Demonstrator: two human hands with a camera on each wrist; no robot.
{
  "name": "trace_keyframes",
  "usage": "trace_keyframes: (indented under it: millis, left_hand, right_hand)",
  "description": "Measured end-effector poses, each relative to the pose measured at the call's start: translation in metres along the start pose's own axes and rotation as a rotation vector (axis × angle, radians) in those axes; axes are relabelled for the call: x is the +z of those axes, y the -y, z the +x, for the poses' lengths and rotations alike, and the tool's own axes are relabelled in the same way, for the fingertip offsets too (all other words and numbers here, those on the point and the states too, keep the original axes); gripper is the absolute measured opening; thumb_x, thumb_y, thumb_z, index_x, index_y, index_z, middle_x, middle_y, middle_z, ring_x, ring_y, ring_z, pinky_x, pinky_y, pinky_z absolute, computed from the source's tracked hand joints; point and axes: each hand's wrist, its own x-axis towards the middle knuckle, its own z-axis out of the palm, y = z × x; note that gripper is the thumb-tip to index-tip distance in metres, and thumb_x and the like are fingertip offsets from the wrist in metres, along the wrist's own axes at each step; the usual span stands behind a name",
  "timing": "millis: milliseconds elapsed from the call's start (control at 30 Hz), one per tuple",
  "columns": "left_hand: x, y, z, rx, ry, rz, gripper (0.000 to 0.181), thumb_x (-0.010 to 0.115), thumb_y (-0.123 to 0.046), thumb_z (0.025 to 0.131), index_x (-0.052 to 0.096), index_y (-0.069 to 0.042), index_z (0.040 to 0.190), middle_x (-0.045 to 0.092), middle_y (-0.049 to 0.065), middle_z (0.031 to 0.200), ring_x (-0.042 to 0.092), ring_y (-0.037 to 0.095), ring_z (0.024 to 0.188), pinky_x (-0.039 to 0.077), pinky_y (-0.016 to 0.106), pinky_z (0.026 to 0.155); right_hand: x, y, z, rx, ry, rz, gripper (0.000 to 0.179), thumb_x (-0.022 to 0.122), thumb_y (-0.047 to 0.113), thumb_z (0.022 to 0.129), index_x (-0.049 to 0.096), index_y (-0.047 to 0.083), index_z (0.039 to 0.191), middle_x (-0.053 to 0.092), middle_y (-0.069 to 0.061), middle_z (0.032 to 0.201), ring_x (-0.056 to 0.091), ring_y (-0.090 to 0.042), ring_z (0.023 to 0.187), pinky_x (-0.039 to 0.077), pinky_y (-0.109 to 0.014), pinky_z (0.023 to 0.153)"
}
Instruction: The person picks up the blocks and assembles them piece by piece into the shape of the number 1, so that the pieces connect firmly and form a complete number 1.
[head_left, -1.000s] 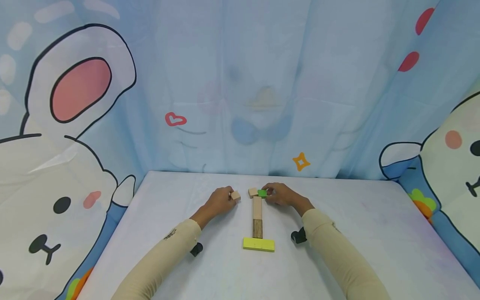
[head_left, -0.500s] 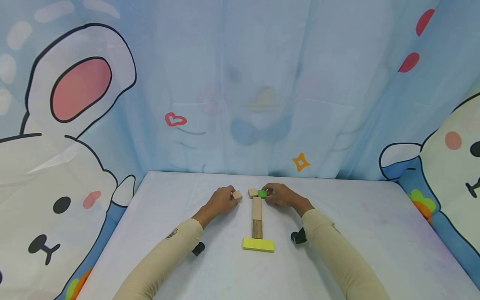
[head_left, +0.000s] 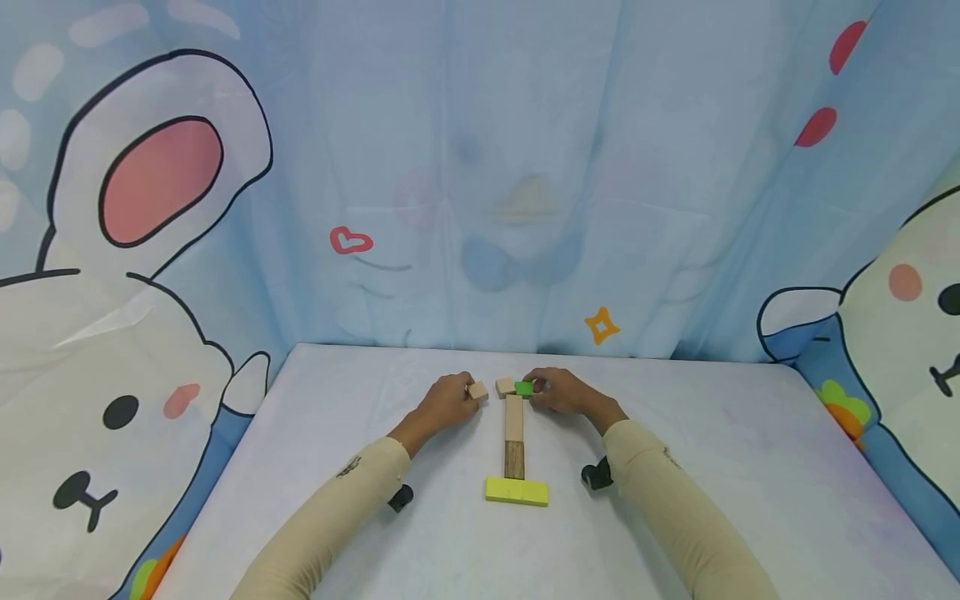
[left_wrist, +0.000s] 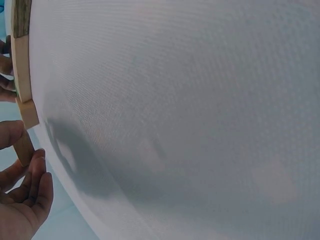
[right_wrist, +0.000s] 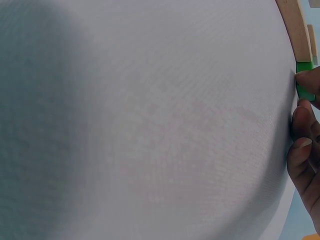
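My left hand (head_left: 447,403) pinches a small plain wooden block (head_left: 477,390) between thumb and fingers, just left of a second plain block (head_left: 506,386). In the left wrist view the pinched block (left_wrist: 23,148) is tilted, with a narrow gap to the row. My right hand (head_left: 561,390) grips a green block (head_left: 524,389) at its right side; the green block sits beside the second plain block. Below these two runs a long light wooden block (head_left: 513,418), end to end with a darker grained block (head_left: 514,460). A yellow bar (head_left: 517,491) lies crosswise at the near end.
The blocks lie on a white-covered table (head_left: 675,517). Behind its far edge hangs a light blue curtain (head_left: 525,167) with cartoon animals. Dark wrist cameras show under both sleeves, such as the right one (head_left: 597,474).
My left hand has moved slightly right with the plain block, narrowing the gap to the second plain block. My right hand stays at the green block.
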Motion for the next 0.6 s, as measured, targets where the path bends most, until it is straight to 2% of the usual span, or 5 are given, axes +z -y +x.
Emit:
trace_keyframes:
  millis: [333,600]
  left_hand:
    - [-0.0005,-0.0022,0.0002,-0.008,0.0,0.0,0.027,0.067,-0.015,0.095,0.064,0.0,0.117,0.066,0.005,0.089,0.053,0.011,0.073,0.046,0.025,0.066]
    - [0.0009,-0.0041,0.0021,0.002,-0.002,-0.009,0.024,0.068,-0.013,0.094,0.064,0.0,0.114,0.064,0.004,0.087,0.052,0.012,0.072,0.045,0.025,0.065]
  right_hand:
    - [-0.001,0.0012,-0.0014,0.003,0.0,-0.005,0.037,0.067,0.015,0.094,0.062,0.004,0.129,0.065,-0.009,0.106,0.057,-0.021,0.097,0.047,-0.042,0.088]
    - [-0.0002,-0.0004,-0.0004,0.004,-0.005,0.014,0.036,0.068,0.014,0.094,0.063,0.004,0.128,0.065,-0.009,0.105,0.055,-0.02,0.093,0.047,-0.037,0.083]
